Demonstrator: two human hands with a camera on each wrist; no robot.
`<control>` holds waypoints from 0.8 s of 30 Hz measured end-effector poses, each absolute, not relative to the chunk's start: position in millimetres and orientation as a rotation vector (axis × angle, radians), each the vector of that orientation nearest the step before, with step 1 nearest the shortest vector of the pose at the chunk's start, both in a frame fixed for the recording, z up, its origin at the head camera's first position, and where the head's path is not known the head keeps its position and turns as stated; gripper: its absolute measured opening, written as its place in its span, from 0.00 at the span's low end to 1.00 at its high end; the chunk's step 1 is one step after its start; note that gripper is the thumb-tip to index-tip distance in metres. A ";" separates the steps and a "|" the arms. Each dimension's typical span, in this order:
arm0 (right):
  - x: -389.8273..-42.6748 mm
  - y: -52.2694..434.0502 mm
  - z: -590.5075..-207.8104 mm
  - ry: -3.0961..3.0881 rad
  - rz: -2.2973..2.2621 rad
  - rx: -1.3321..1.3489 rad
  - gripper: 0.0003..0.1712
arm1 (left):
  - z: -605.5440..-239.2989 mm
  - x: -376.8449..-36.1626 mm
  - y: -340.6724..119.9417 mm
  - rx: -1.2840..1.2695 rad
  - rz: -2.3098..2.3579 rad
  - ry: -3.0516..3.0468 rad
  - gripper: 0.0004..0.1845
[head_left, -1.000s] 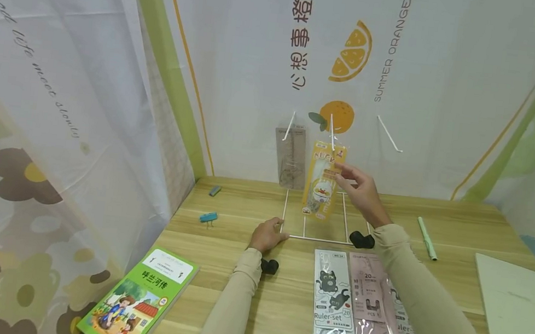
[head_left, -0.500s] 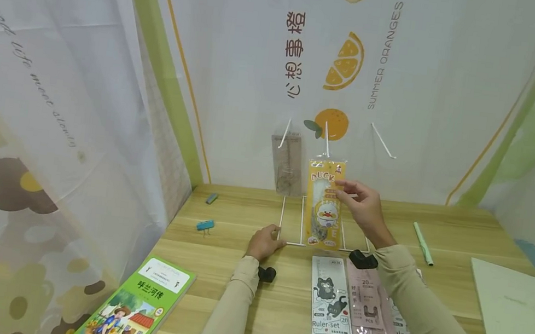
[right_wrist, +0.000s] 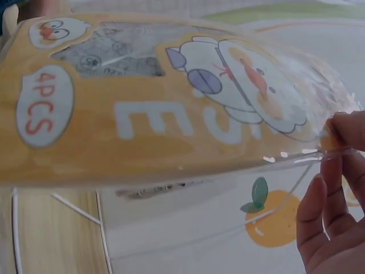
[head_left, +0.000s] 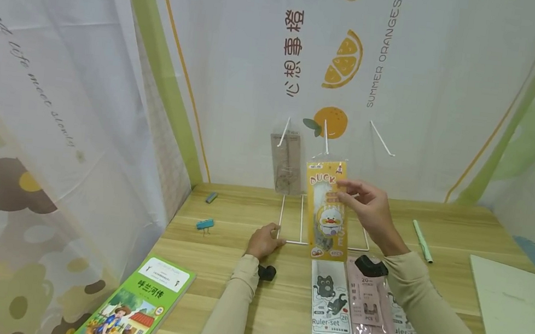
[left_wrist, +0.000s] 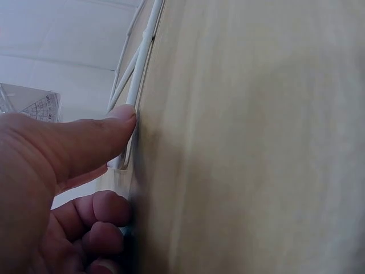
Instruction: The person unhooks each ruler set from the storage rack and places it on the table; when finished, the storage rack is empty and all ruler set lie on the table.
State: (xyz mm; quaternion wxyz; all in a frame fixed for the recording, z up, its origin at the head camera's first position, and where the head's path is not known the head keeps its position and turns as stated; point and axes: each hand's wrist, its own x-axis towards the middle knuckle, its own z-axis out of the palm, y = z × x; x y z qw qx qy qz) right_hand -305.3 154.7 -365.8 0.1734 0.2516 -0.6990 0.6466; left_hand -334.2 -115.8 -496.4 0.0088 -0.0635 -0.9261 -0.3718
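My right hand pinches the right edge of a yellow duck-print ruler-set packet in a clear sleeve. The packet is upright, its top right below the tip of the middle white hook. In the right wrist view, thumb and fingertips hold the sleeve's edge, and "4PCS" shows on the packet. My left hand grips the front left corner of a white wire rack. In the left wrist view the thumb lies on the rack's wire, with other fingers curled below.
A grey-brown packet hangs at the left hook; the right hook juts out bare. Several packets, including a cat-print ruler set, lie in front. A green book, blue clip, green pen and white pad lie around.
My right hand has brought the yellow packet down and nearer to me from the middle hook, and its lower end now overlaps the front packets. The left hand stays on the rack.
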 end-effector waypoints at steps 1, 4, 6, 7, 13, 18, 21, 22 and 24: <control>-301.8 154.4 -366.5 -1.984 1.855 0.715 0.16 | -496.8 -333.8 -116.0 -0.199 -1.160 -2.892 0.24; -291.9 153.4 -373.5 -2.042 1.929 0.666 0.17 | -497.9 -333.4 -116.8 -0.193 -1.160 -2.900 0.24; -286.7 152.3 -382.8 -2.126 2.003 0.601 0.19 | -498.2 -333.3 -117.3 -0.184 -1.159 -2.910 0.24; -284.8 151.6 -388.9 -2.186 2.032 0.557 0.20 | -498.3 -333.4 -117.7 -0.182 -1.160 -2.912 0.24; -272.9 137.7 -431.0 -2.542 2.095 0.289 0.24 | -497.8 -333.2 -118.5 -0.200 -1.151 -2.908 0.22; -265.1 115.9 -458.8 -2.617 2.063 0.134 0.21 | -497.6 -333.1 -117.6 -0.234 -1.132 -2.903 0.21; -263.3 105.1 -469.2 -2.594 2.057 0.096 0.17 | -496.1 -333.4 -116.9 -0.245 -1.129 -2.894 0.20; -263.1 102.3 -472.1 -2.591 2.045 0.093 0.16 | -495.7 -333.5 -116.8 -0.251 -1.124 -2.892 0.20; -262.9 97.5 -477.4 -2.597 2.026 0.076 0.14 | -494.8 -333.6 -116.5 -0.249 -1.125 -2.891 0.19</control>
